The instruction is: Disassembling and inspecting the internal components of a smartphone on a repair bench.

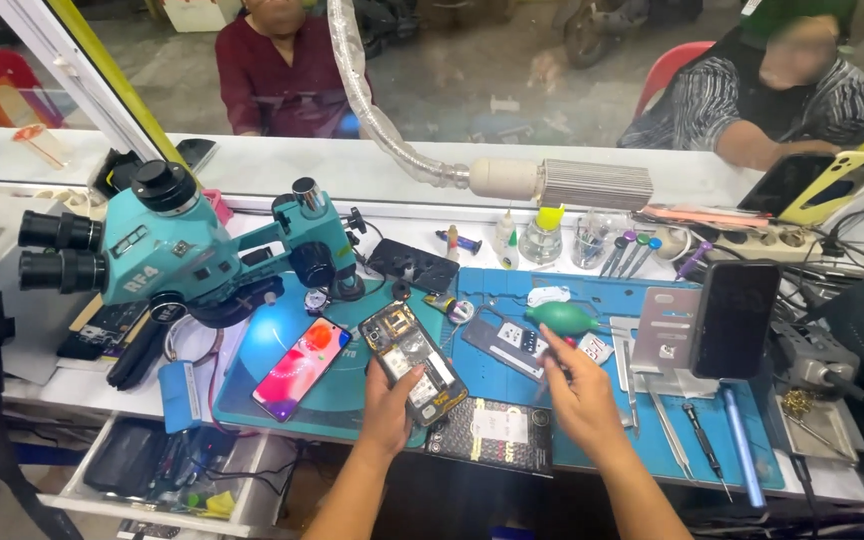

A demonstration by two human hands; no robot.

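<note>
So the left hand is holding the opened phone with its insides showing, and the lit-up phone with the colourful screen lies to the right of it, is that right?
Not quite. In the head view the left hand does hold the opened phone, but the lit phone with the colourful screen lies to its left, under the teal microscope, not to its right.

Phone repair stall, street-facing counter. Evidence: teal stereo microscope (167,250) on the bench, blue work mat (592,400), opened phone (414,362) with board exposed, another phone (300,367) screen lit, tweezers (667,430) and screwdrivers (702,440), fume hose (382,110) overhead. Two people sit behind the glass window (472,70), road behind them.
</note>
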